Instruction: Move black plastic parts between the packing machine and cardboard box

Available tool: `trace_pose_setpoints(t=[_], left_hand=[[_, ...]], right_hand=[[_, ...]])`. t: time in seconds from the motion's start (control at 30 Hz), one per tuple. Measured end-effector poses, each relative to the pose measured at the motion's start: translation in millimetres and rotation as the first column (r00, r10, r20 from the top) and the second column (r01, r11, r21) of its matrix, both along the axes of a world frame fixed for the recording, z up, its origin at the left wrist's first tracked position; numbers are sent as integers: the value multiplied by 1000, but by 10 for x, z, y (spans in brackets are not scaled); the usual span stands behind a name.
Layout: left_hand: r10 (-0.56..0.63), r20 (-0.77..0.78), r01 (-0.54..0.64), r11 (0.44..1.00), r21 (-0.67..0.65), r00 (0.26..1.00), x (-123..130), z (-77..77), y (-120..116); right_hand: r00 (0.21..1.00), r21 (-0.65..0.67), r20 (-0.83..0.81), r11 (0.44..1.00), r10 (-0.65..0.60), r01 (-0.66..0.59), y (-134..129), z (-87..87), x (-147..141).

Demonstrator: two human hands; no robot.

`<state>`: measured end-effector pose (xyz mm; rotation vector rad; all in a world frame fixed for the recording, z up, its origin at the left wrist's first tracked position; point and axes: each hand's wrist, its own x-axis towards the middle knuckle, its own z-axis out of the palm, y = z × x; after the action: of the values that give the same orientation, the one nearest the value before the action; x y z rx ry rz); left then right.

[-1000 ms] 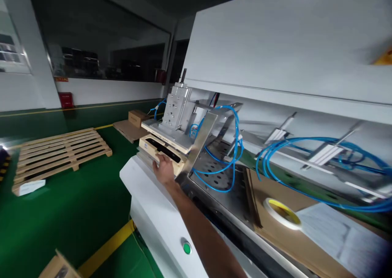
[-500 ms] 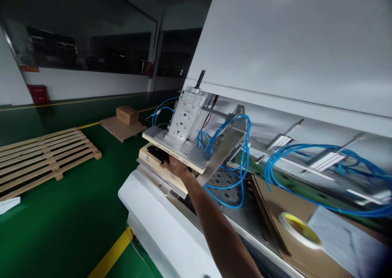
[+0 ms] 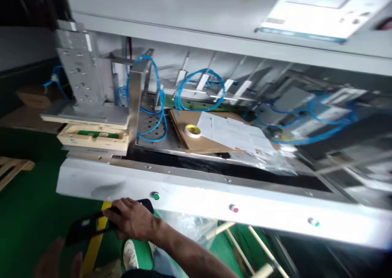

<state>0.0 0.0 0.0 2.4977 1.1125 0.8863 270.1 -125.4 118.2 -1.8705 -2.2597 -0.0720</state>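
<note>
- Well before and left of the tape roll [image 3: 192, 134], right hand's [image 3: 134, 219] grip clasps a black part [image 3: 79, 229]; left hand's [image 3: 53, 257] gapes.
- Behind the roll: blue hose [image 3: 179, 99]; right, papers [image 3: 225, 132] on cardboard [image 3: 203, 144].

Right hand [image 3: 134, 220] curled in grip, left hand [image 3: 54, 261] blurred, spread

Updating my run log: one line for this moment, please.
right hand: gripping black part | left hand: open, blurred, near the part's end | cream fixture: below metal plate
</note>
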Motion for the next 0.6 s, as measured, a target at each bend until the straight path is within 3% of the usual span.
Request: trace_pose_setpoints(t=[0.03,0.1,0.13,0.23,0.3,0.37,0.43,0.47,0.5,0.53,0.6], left_hand=[[-176,36,170,977,130,984,173,87,28],[-519,-38,510,820,261,854,580,287,-19],[-612,-79,609,749,262,787,788,388,-91],[-729,-114,725,626,287,675,1330,633,-397],[-774,-120,765,567,306,621,1620,747,-573],[-802,-102,786,538,305,589,1893,847,-686],[-795,-61,772,564,295,604,2179,950,-753],[-787,-47,763,580,287,616,2328,1003,-779],[-780,-37,756,591,282,624,2480,1056,-807],[-780,-36,756,592,279,624,2632,1104,-837],[-796,-53,774,567,281,603,2923,1175,-911]], right_hand=[[1000,-9,-11,1000,-24,24,-244,-7,0],[995,-29,-19,995,-99,98,-678,47,61],[989,-42,-19,989,-144,143,-868,95,107],[965,-25,-17,965,-261,260,-1361,244,231],[939,95,-36,934,-343,345,-1648,295,269],[873,297,-105,823,-477,485,-1906,277,274],[729,470,-236,581,-642,664,-2123,183,275],[646,507,-295,458,-704,730,-2212,111,286],[578,517,-331,369,-746,773,-2288,28,309],[534,512,-341,324,-773,796,-2350,-62,347],[521,488,-310,337,-796,805,-2448,-236,462]])
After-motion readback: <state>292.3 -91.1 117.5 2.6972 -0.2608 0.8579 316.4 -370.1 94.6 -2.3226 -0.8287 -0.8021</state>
